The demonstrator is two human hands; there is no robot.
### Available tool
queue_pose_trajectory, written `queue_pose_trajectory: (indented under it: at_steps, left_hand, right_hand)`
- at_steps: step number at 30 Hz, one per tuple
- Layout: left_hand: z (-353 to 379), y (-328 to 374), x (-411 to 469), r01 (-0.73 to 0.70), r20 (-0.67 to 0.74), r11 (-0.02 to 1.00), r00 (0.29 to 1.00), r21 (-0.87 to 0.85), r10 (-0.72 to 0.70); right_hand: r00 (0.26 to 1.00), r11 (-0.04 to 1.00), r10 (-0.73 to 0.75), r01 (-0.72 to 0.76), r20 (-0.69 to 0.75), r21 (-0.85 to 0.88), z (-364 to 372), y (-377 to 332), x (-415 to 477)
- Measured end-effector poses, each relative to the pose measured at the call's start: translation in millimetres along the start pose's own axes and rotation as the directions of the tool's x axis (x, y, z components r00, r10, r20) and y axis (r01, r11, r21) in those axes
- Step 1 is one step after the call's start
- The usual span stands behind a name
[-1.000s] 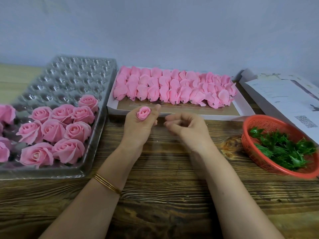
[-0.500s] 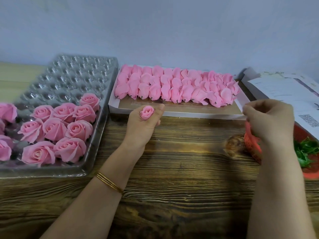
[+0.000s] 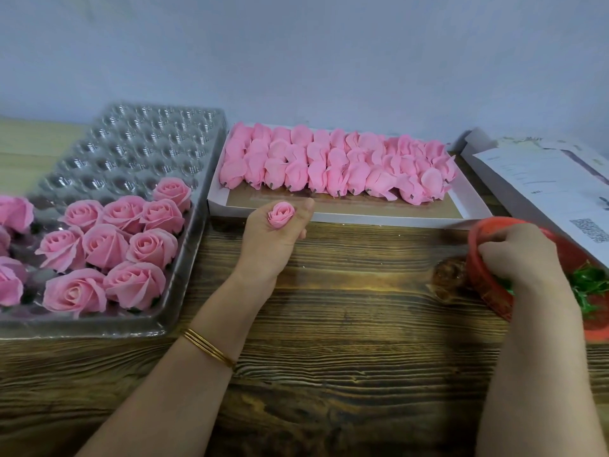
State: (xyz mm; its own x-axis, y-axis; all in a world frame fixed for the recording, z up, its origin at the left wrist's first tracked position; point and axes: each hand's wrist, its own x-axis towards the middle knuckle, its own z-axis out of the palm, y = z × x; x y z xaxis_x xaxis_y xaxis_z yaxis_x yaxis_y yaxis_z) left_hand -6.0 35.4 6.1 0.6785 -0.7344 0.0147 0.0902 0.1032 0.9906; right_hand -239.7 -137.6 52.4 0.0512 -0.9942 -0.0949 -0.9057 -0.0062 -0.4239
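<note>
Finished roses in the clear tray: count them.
12: nine roses clustered near-right in the tray, three cut off at the left edge; more may lie beyond.

Bare desk [image 3: 362, 278] open front and centre; hemmed by rose tray [image 3: 131, 150] at left, petal box [image 3: 379, 219] behind, red basket [image 3: 478, 278] at right.

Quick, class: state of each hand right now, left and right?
Left hand: closed, holding a rosebud.
Right hand: fingers curled in the basket at the leaves; whether it holds anything cannot be told.
</note>
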Motion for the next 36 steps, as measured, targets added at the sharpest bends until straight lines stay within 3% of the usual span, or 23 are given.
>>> queue_pose_trajectory:
  at_steps: [5,19,24,29,33,36]
  left_hand:
    - [0.3,1.3,-0.7,-0.006,0.012,1.0,1.0,0.024,0.005]
    - [0.0,1.1,-0.6,-0.009,-0.01,0.999,1.0,0.032,0.009]
    - [0.0,2.7,-0.7,0.004,-0.002,1.0,1.0,0.028,-0.004]
    - [-0.2,2.3,-0.2,0.012,-0.012,0.999,1.0,0.035,-0.012]
    - [0.3,2.2,-0.2,0.023,-0.009,0.999,1.0,0.03,-0.023]
    - [0.2,1.7,0.0,0.028,-0.005,0.999,1.0,0.038,-0.028]
  right_hand:
    - [0.997,0.999,0.045,-0.046,0.065,0.026,4.3,5.0,6.9]
    - [0.994,0.996,0.088,-0.089,0.061,0.015,3.0,4.6,6.7]
    - [0.992,0.991,0.072,-0.06,-0.106,0.116,3.8,5.5,5.6]
    - [0.941,0.97,0.108,-0.029,-0.32,0.241,3.1,2.5,0.2]
    - [0.926,0.958,0.16,-0.062,-0.343,0.279,2.0,2.2,0.9]
    - [0.915,0.951,0.124,0.0,-0.383,0.308,1.3,3.2,0.9]
